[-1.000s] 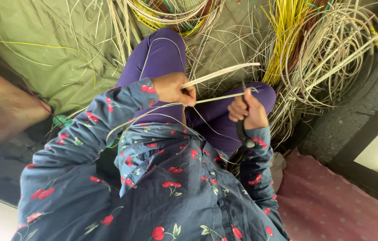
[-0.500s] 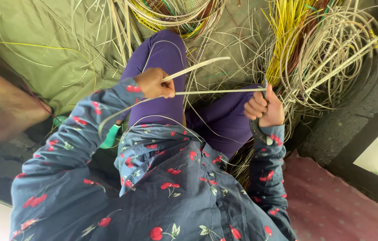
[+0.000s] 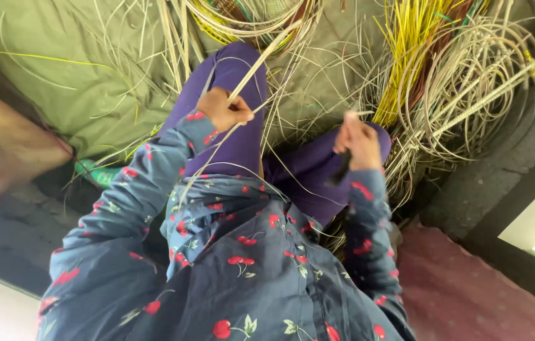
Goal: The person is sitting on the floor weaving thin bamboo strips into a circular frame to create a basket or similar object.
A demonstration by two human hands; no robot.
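I sit with purple trousers (image 3: 236, 69) and a dark blue sleeve printed with red cherries. My left hand (image 3: 222, 111) is closed on a pale cane strip (image 3: 261, 60) that runs up and to the right from the fist; its thin tail curves down over my lap. My right hand (image 3: 360, 143) is apart from it, over my right knee, and grips a dark-handled tool (image 3: 342, 168) that points down. A short pale strip end shows at the top of that fist.
Loose cane strips lie over a green cloth (image 3: 59, 63). Coils of pale cane (image 3: 476, 82) and a yellow bundle (image 3: 406, 50) sit at the right, a woven piece (image 3: 248, 16) at the top. Another person's bare foot (image 3: 8, 158) rests at the left. A maroon mat (image 3: 469, 297) lies lower right.
My hands were close together on one strip. They have moved apart, the right hand to the right, and the strip in my left hand now points up and away.
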